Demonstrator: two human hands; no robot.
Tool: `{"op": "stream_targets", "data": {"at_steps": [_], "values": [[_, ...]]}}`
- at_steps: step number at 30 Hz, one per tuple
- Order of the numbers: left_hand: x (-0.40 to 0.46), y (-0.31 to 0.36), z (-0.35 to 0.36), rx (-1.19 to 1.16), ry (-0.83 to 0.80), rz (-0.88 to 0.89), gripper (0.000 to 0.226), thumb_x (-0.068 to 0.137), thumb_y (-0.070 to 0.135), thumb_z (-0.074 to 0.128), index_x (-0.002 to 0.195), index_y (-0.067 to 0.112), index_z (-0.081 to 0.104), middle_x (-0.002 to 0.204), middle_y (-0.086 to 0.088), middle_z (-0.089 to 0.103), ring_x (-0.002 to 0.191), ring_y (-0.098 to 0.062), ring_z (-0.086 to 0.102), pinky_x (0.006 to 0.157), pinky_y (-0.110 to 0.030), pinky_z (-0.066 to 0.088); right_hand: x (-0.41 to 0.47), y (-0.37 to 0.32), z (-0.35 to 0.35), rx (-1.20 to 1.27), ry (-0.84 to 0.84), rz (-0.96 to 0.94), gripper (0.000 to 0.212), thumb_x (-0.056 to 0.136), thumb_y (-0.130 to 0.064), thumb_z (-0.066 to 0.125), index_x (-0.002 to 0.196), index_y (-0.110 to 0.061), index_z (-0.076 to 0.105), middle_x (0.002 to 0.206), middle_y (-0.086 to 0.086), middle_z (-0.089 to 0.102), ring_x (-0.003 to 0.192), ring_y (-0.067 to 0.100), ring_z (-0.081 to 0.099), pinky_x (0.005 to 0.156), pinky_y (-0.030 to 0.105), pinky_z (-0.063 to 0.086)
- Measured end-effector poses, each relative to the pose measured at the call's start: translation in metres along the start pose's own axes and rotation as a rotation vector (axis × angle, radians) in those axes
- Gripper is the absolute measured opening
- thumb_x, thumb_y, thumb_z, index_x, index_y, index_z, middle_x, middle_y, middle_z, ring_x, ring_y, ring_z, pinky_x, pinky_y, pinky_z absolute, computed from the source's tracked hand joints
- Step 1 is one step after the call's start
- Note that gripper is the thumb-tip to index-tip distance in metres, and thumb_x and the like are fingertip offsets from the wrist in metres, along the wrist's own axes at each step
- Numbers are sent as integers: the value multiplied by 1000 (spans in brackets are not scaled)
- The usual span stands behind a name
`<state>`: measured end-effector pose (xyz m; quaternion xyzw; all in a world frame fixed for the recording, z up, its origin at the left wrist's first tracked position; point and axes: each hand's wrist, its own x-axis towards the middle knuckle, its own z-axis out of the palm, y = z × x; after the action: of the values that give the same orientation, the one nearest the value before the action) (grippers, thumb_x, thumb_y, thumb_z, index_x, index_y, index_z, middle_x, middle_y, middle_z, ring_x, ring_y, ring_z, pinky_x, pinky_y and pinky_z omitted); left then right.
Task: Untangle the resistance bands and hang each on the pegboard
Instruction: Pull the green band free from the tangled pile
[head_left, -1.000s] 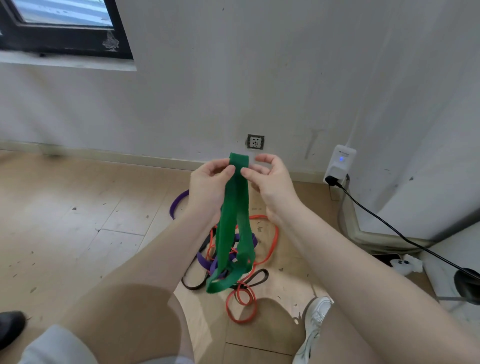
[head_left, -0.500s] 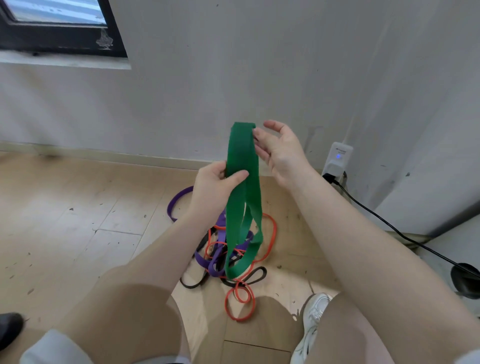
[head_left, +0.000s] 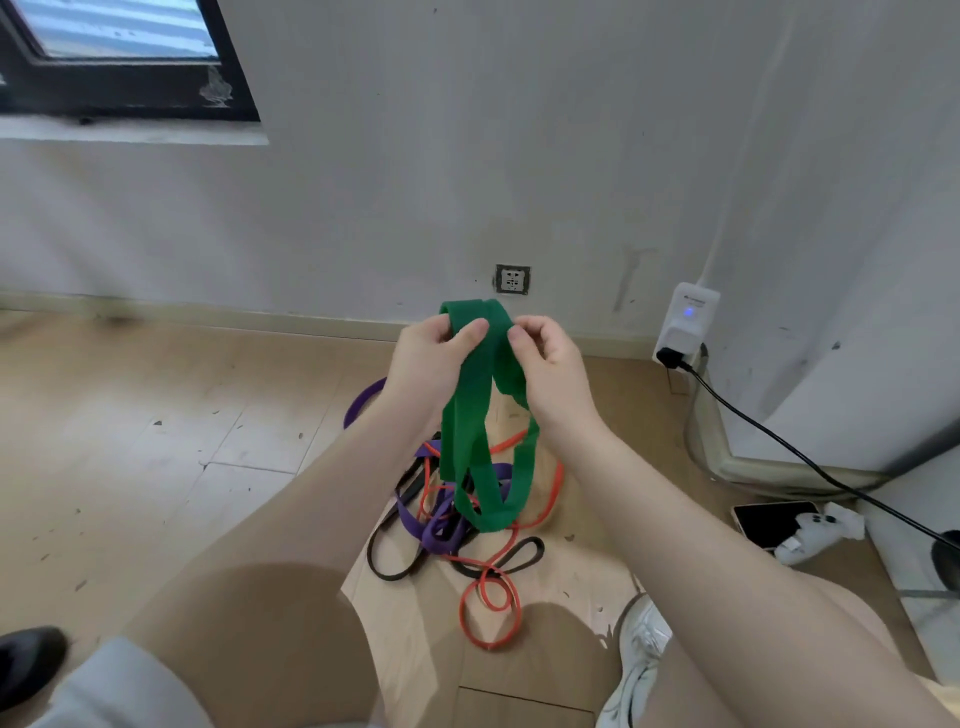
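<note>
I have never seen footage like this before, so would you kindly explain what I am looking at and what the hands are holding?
There is no machine here: a person wears a camera on the head, looking forward and down. The left hand and right hand pinch the top of a wide green band, which hangs doubled in loops. Below it, on the wooden floor, lies a tangle of purple band, orange band and black band. A phone lies at the right, near the wall. No pegboard is in view.

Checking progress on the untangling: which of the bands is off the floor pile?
The green band, the widest one, pinched by both hands; the purple band, orange band and black band lie tangled on the floor.
</note>
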<state>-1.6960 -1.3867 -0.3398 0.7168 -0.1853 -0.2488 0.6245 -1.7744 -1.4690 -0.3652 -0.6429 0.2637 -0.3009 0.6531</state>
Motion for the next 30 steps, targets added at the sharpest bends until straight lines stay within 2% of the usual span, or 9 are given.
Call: {"op": "stream_targets", "data": {"at_steps": [4,7,9,11,15,19,24,27,30], "values": [[-1,-8,-2,-126,-108,-105,27,98,11,39,102,13,65,106,-9,69,103,-23,63,97,-43,48,5,-1,-2,51,81,87,11,95,-12,50,92,-13,60,87,2,63,81,15,59,70,25,52],[-2,-11,-2,-193,24,-107,24,95,5,48,118,1,55,106,-11,68,95,-19,67,85,-34,56,4,7,1,199,87,171,12,95,-12,51,88,-15,61,94,10,65,87,23,62,80,40,54],[-3,-14,-1,-238,133,-118,20,91,4,55,111,6,53,99,-10,67,84,-16,68,74,-29,57,0,11,5,275,107,247,11,95,-12,51,90,-14,60,95,12,65,86,24,61,73,39,55],[-5,-20,0,-275,153,-144,17,90,5,57,106,9,54,96,-9,67,80,-16,67,70,-27,55,-3,14,4,346,93,326,12,95,-12,50,87,-13,59,89,9,64,79,21,60,59,29,52],[-8,-32,-3,-335,152,-172,20,91,5,55,110,7,59,102,-10,69,88,-20,68,75,-30,55,-3,11,-4,307,18,353,13,94,-10,52,85,-11,62,78,4,65,62,10,61,47,19,48],[-12,-30,8,-402,163,-187,11,91,4,55,90,10,63,96,-12,69,88,-24,67,79,-34,56,-3,8,2,243,30,389,10,93,-11,55,89,-9,64,78,7,65,67,17,60,45,19,48],[-7,-31,10,-386,334,-202,11,87,6,61,90,16,57,101,-9,64,98,-27,64,89,-41,53,-10,13,11,247,25,331,21,94,-14,52,108,-3,65,97,13,69,83,21,65,62,25,54],[-5,-29,6,-509,363,-261,9,87,5,62,94,9,58,101,-13,65,92,-27,65,79,-38,56,-10,11,15,131,-49,273,25,93,-10,54,115,-4,61,107,13,68,97,24,65,80,31,56],[-8,-26,4,-541,352,-251,7,87,4,62,93,8,61,97,-14,66,91,-29,65,78,-38,57,-10,10,15,102,-10,266,19,93,-4,51,107,-6,63,102,12,68,95,24,66,79,32,56]]}}
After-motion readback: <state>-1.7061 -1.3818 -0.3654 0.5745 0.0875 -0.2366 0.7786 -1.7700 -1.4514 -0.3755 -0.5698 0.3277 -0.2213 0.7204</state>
